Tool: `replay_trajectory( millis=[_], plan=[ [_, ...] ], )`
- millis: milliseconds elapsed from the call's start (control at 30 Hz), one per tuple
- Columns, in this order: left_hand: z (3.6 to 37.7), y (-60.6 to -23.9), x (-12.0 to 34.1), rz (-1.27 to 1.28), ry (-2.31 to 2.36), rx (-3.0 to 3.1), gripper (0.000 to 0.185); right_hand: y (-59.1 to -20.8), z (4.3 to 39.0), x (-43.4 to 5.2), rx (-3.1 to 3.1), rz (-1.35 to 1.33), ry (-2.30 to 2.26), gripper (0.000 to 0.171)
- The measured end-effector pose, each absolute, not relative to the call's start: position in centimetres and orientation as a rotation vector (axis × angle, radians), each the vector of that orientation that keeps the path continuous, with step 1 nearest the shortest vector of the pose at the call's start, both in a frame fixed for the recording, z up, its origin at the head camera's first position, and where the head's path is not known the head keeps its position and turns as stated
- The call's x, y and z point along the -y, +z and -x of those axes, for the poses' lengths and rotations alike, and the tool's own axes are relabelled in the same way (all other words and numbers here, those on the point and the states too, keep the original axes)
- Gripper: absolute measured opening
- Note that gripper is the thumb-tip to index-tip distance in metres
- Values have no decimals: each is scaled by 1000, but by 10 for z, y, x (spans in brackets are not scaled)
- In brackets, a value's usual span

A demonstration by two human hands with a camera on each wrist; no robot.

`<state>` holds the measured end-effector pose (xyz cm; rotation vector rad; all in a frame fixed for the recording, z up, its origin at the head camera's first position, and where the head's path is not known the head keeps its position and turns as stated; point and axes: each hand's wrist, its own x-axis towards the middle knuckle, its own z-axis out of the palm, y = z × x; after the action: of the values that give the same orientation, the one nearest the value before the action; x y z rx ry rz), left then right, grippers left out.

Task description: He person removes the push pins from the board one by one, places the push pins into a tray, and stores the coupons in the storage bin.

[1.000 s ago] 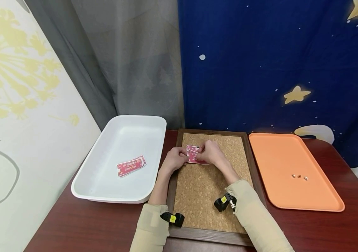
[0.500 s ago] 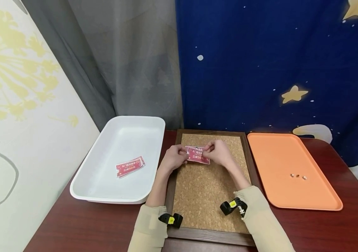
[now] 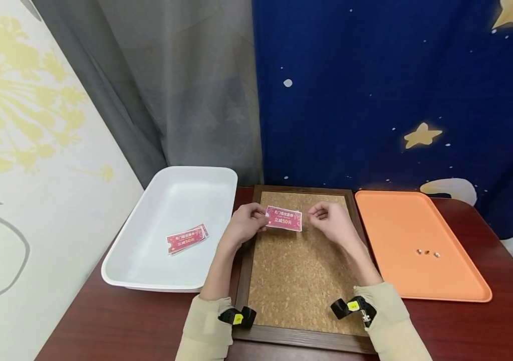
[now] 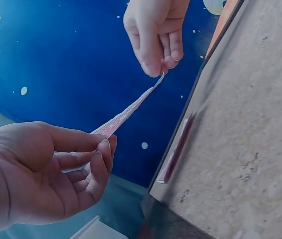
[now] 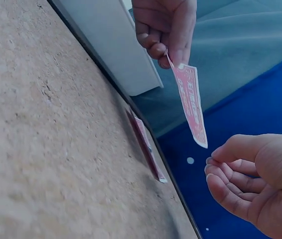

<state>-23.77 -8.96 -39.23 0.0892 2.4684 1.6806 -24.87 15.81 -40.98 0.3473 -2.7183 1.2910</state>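
Note:
My left hand pinches the left end of a red coupon and holds it just above the far part of the cork board. In the left wrist view the coupon runs edge-on from my left hand toward my right hand. My right hand hovers at the coupon's right end with its fingers curled, a small gap showing between them and the coupon. Whether they pinch something tiny stays unclear. Another red coupon lies flat on the board near its far edge.
A white tray on the left holds a few red coupons. An orange tray on the right carries three small pins. Curtains hang close behind the dark red table.
Both hands were together on the coupon at the board. The right hand has drawn away to the right, and the left hand now holds the coupon alone, lifted slightly.

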Motion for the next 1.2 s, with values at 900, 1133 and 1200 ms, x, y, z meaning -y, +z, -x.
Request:
replay_trajectory(
  millis=[900, 1133, 1200],
  plan=[
    [225, -374, 149, -126, 1697, -2516, 23, -401, 226, -218, 2728, -219, 1134, 16],
    [220, -370, 179, -82, 1661, -2582, 25, -400, 220, -235, 2725, -197, 1100, 17],
    [218, -370, 187, -58, 1644, -2597, 27, -400, 218, -241, 2722, -186, 1098, 18]
  ],
)
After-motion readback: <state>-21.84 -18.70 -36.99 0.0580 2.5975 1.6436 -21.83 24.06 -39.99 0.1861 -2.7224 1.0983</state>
